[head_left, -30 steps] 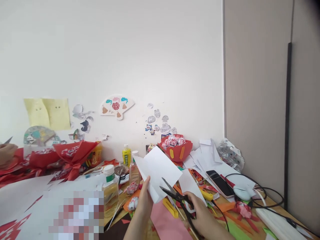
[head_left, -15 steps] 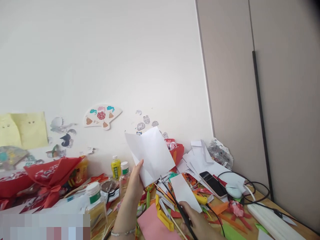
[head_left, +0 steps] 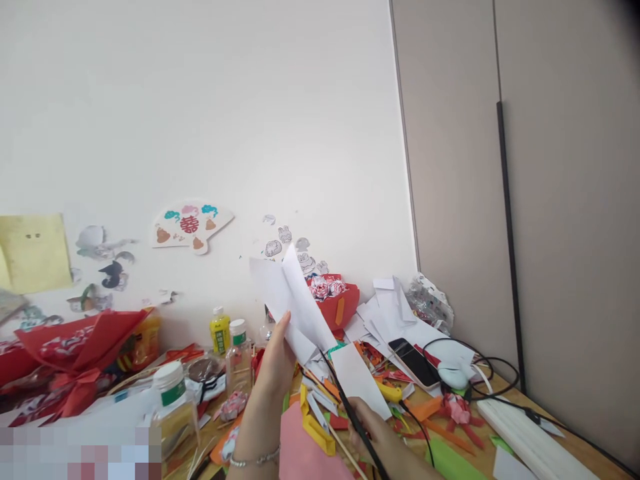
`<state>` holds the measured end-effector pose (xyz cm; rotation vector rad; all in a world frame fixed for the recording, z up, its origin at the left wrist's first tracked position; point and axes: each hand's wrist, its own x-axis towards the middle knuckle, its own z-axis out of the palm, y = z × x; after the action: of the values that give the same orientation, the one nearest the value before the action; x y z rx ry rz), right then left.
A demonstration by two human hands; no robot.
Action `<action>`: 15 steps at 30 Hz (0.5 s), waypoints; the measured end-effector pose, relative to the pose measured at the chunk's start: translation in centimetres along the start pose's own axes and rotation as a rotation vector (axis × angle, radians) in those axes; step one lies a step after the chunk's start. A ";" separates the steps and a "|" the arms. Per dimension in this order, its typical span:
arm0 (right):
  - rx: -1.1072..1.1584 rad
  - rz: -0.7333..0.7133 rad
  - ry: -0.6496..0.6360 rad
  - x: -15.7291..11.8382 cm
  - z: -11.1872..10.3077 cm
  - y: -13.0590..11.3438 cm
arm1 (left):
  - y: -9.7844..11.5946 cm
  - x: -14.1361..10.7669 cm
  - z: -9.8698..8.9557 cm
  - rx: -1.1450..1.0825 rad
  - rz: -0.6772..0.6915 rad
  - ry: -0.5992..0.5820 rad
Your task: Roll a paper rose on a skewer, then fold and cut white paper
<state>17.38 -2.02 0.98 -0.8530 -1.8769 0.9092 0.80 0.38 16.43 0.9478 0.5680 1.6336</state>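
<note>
My left hand (head_left: 277, 353) is closed on a creased sheet of white paper (head_left: 295, 300), with the thumb against its near side. The sheet stands up at an angle above the pile, its two halves bent toward each other. In my right hand (head_left: 367, 423) is a long thin black tool (head_left: 350, 410) with a narrow tip; its exact kind is unclear. The tip is near the sheet's lower edge, and I cannot tell if they touch. A white paper rectangle (head_left: 357, 373) is just beyond my right fingers. Pink paper (head_left: 305, 440) and a folded yellow strip (head_left: 315, 427) lie between my forearms.
Paper scraps cover the wooden table. At left are clear bottles (head_left: 173, 407), a yellow bottle (head_left: 219, 331) and a red bouquet (head_left: 80, 353). To the right lie a phone (head_left: 414, 363), a white mouse (head_left: 454, 375), black cable and a white power strip (head_left: 530, 437). Another red bouquet (head_left: 335, 300) is behind.
The white sheet has turned and its halves have come closer, so it looks narrower. My right hand still holds the black tool. The whole view has swung slightly right.
</note>
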 end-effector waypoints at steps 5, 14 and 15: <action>0.152 -0.002 -0.016 -0.6 -0.3 -1.7 | 0.2 -0.6 0.4 0.045 -0.073 0.000; 0.209 0.006 -0.031 -1.1 -0.6 -2.3 | 0.5 -0.3 -0.3 0.559 0.093 -0.022; 0.212 -0.010 -0.039 -1.0 -0.6 -2.2 | 0.5 -0.2 -0.4 0.626 0.127 0.019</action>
<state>17.86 -3.85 2.67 -0.7012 -1.7775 1.1036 0.17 0.11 16.54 1.4434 1.0870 1.6023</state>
